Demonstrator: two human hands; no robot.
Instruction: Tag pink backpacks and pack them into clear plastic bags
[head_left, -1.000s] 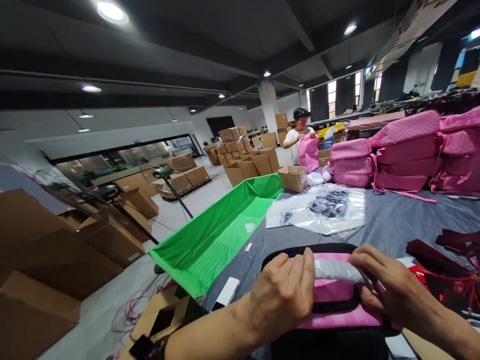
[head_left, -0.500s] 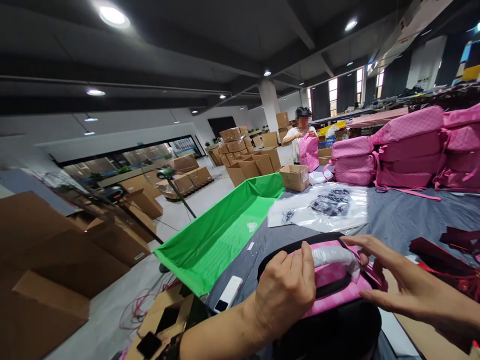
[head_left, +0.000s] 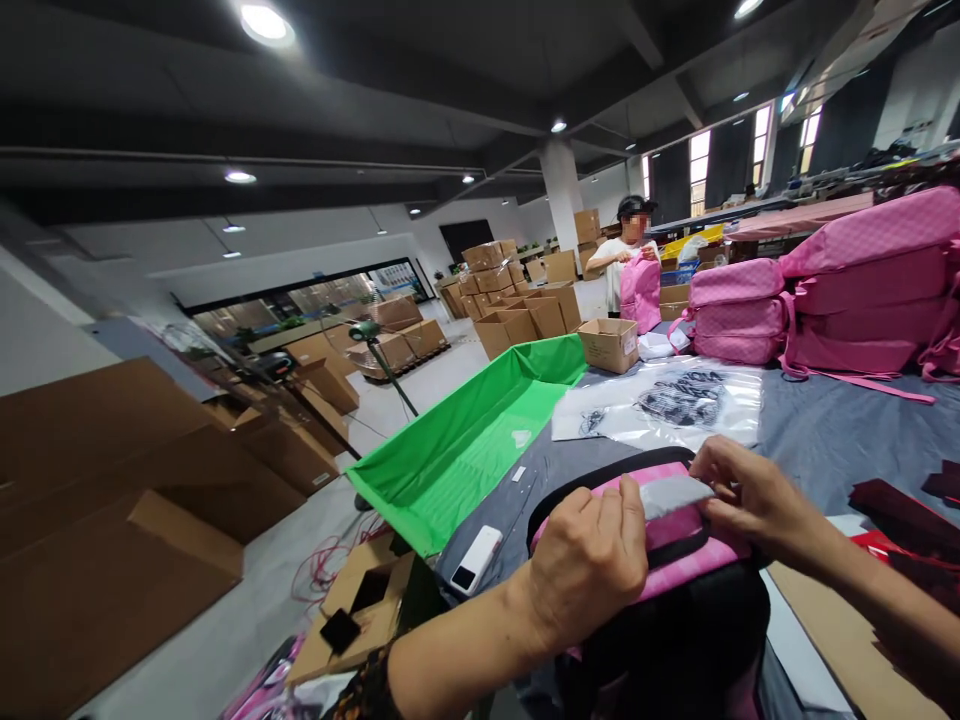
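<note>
A pink and black backpack (head_left: 694, 572) stands in front of me with its top facing up. Its carry handle (head_left: 670, 494) is covered in whitish plastic wrap. My left hand (head_left: 589, 548) is closed in a fist round the handle's left end. At the other end, my right hand (head_left: 746, 495) pinches the wrapped handle between thumb and fingers. The exact grip of the left fingertips is hidden behind the knuckles. Behind the backpack lie clear plastic bags (head_left: 675, 398) with black print.
A green fabric bin (head_left: 450, 470) hangs along the table's left edge, near a white handheld device (head_left: 478, 560). Pink backpacks (head_left: 870, 290) are stacked at the right. Beyond a small carton (head_left: 609, 345), a person (head_left: 628, 250) handles another pink bag. Cardboard boxes (head_left: 90, 480) fill the left.
My right hand's fingers have come together from a spread pose and now pinch the handle's right end. My left hand keeps its hold. The view has shifted slightly left.
</note>
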